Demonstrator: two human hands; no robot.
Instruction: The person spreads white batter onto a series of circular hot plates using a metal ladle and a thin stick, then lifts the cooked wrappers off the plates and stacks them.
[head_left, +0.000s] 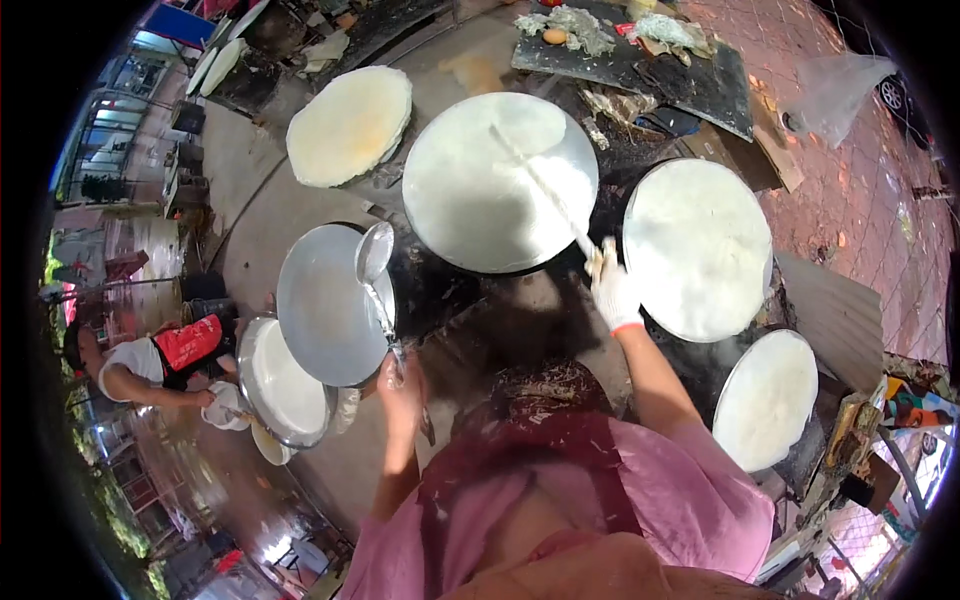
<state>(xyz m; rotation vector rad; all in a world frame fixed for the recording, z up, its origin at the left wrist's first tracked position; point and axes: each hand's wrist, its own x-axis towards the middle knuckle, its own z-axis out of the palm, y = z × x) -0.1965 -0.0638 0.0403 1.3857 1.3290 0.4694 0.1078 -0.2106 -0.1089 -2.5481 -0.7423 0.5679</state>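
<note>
My left hand (401, 382) grips the handle of a metal ladle (375, 251), whose bowl hangs over the rim of a grey round griddle (322, 300). Beside that griddle, partly covered by it, is a metal basin (289, 375) of white batter. My right hand (616, 289), in a white knit glove, holds a long thin spreading stick (544, 184). The stick lies across the middle round griddle (465, 217), where a pale wet layer shows at the upper right. To the right, a pale sheet of batter (697, 247) covers another round griddle.
A thick round of pale flatbreads (352, 127) lies upper left; another pale round sheet (765, 397) sits lower right. An egg (554, 36) and plastic bags rest on a dark board (705, 82). At left, a person (165, 356) holds a white container (225, 405) beside the basin.
</note>
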